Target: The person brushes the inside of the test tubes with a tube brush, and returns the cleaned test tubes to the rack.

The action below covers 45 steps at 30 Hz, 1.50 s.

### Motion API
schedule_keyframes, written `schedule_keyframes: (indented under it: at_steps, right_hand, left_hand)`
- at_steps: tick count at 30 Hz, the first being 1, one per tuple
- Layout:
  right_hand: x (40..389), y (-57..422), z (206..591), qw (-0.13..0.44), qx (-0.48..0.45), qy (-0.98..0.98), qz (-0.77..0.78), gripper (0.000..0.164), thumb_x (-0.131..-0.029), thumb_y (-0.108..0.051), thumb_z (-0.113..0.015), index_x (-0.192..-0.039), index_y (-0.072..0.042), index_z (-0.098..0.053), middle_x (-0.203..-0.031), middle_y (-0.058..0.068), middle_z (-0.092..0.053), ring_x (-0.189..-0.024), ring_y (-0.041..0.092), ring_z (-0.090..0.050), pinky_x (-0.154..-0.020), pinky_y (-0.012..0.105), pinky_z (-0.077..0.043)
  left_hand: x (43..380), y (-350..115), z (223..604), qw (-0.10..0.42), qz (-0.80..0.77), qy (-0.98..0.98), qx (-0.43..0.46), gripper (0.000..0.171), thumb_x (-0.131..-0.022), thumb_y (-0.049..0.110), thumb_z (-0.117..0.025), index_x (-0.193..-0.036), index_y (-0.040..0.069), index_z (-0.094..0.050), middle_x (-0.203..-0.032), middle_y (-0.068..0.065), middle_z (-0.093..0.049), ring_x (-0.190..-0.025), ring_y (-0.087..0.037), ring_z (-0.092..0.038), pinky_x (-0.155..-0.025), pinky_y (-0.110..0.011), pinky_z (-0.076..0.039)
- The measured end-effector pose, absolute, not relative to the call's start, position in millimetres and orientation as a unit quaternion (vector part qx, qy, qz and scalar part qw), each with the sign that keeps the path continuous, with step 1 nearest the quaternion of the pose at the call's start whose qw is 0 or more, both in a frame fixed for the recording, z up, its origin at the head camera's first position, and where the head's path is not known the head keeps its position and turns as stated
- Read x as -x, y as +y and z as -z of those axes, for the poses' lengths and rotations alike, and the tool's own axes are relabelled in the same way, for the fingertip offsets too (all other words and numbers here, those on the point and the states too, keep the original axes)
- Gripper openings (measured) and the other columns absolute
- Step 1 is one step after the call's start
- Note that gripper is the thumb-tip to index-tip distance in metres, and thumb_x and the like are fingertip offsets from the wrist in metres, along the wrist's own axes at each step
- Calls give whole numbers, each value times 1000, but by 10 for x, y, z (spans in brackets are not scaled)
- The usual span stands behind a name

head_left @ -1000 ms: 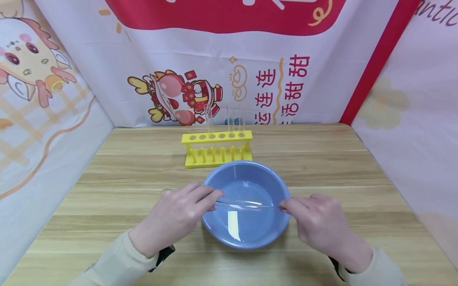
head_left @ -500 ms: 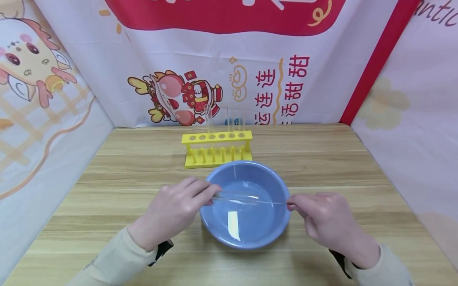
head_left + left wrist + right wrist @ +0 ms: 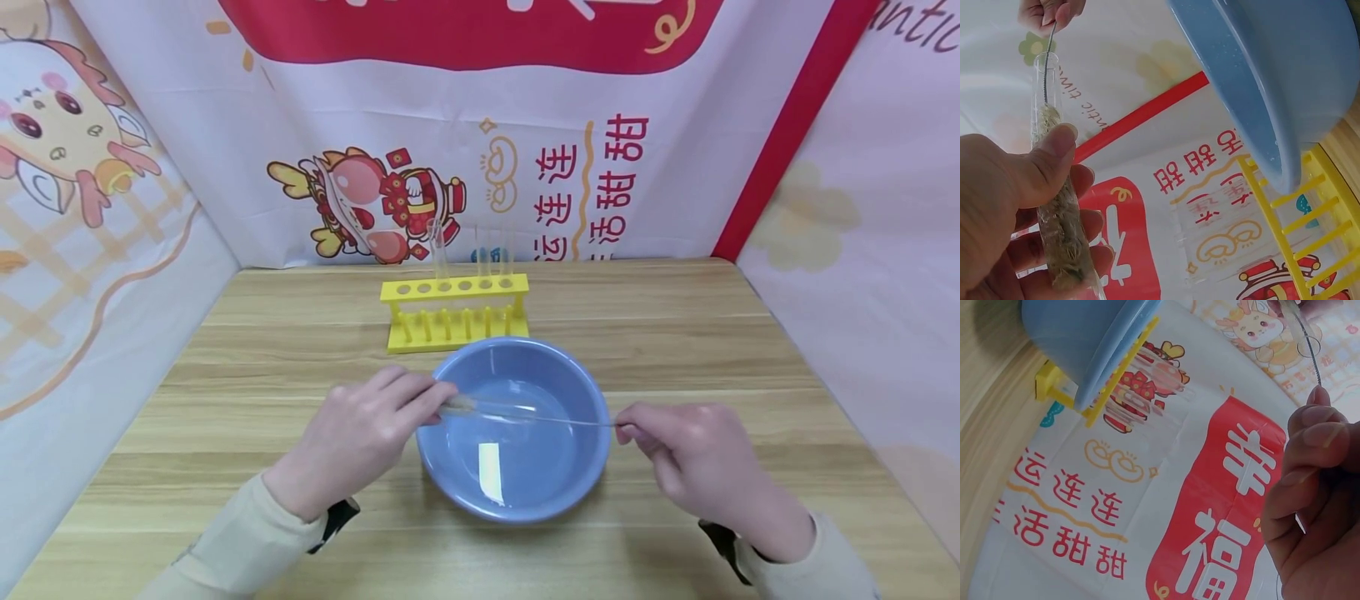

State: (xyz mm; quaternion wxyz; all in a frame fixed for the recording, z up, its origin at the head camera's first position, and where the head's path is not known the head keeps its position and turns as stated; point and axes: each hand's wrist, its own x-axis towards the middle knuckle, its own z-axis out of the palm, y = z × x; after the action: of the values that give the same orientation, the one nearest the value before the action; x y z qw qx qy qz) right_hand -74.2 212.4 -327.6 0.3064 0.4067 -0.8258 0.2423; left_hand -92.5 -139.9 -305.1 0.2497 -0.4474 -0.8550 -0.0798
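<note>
Blue basin, 1, below and between the 2 hands. Clear test tube, 1 — gripped by curled fingers of left hand, brush inside. Brush's wire handle — pinched in fingertips of right hand. Yellow rack, 1, beyond the fingers.

A wood-grained tabletop, banded in light and darker brown running from side to side, is shared by two plastic-looking items. A round blue basin is set upright near the middle, its mouth turned upward. Just behind it, slightly to the left, a yellow rack is placed upright, its length laid across the tabletop; part of its base is hidden by the basin. Whether the two touch cannot be told.
</note>
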Motion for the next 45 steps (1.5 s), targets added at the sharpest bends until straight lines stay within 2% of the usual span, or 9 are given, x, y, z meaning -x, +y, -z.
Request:
schedule_keyframes:
  at_steps: [6, 12, 15, 18, 20, 24, 32, 38, 45]
  right_hand:
    - [754, 2176, 3264, 307, -406, -826, -241, 41, -108, -27, -38, -80, -17, -66, -68, -15, -64, -51, -7, -46, -42, 13, -37]
    - [765, 2242, 3276, 298, -398, -835, -234, 41, -108, -32, -38, -80, -20, -65, -67, -20, -59, -52, -10, -41, -42, 12, -36]
    - [783, 2273, 3295, 295, -407, -830, -241, 28, -103, -21, -48, -81, -20, -64, -67, -19, -57, -51, -10, -40, -43, 12, -35]
    - [795, 2306, 3303, 288, -411, -828, -250, 17, -90, -7, -58, -81, -20, -64, -64, -19, -53, -51, -11, -38, -43, 12, -33]
    - [793, 2329, 3301, 278, -409, -831, -253, 21, -81, 0, -62, -80, -21, -63, -62, -21, -49, -51, -12, -36, -44, 11, -32]
    - [789, 2369, 3295, 258, -406, -837, -261, 28, -76, 6, -64, -80, -22, -62, -60, -23, -42, -52, -13, -33, -47, 11, -31]
    - [800, 2438, 3314, 233, -407, -836, -284, 35, -74, 12, -67, -80, -22, -62, -60, -23, -44, -52, -13, -35, -48, 9, -33]
    - [802, 2487, 3309, 210, -405, -840, -293, 40, -73, 17, -67, -81, -22, -63, -62, -23, -44, -53, -13, -36, -50, 8, -34]
    - [804, 2521, 3309, 193, -398, -842, -308, 44, -75, 20, -66, -82, -24, -63, -62, -21, -44, -53, -13, -36, -47, 8, -34]
  left_hand:
    - [940, -1427, 3066, 254, 77, -855, 446, 44, -79, 17, -84, -120, 10, -71, -102, -5, -71, -91, -20, -68, -58, -26, -58]
    - [943, -1453, 3063, 254, 76, -855, 445, 41, -82, 19, -81, -121, 10, -71, -103, -5, -71, -94, -21, -68, -61, -28, -59]
    - [943, -1465, 3060, 252, 75, -857, 444, 38, -86, 20, -78, -122, 10, -70, -105, -6, -70, -96, -22, -67, -61, -28, -59]
    - [942, -1478, 3062, 253, 72, -857, 443, 36, -88, 21, -75, -122, 10, -70, -106, -5, -70, -96, -22, -67, -61, -28, -59]
    - [941, -1486, 3064, 252, 72, -858, 442, 37, -88, 21, -75, -123, 10, -69, -106, -6, -70, -96, -22, -67, -61, -28, -59]
    - [944, -1500, 3070, 253, 70, -858, 441, 42, -84, 20, -79, -123, 10, -69, -105, -6, -70, -96, -22, -67, -63, -29, -60]
    - [952, -1522, 3085, 256, 71, -858, 438, 52, -73, 14, -88, -121, 9, -70, -104, -6, -70, -94, -22, -67, -65, -30, -60]
    - [953, -1540, 3077, 259, 65, -860, 434, 47, -75, 13, -86, -119, 9, -70, -102, -6, -71, -94, -22, -67, -65, -31, -60]
    - [972, -1567, 3084, 265, 62, -860, 431, 49, -72, 12, -88, -118, 10, -71, -101, -5, -71, -91, -21, -68, -62, -30, -60]
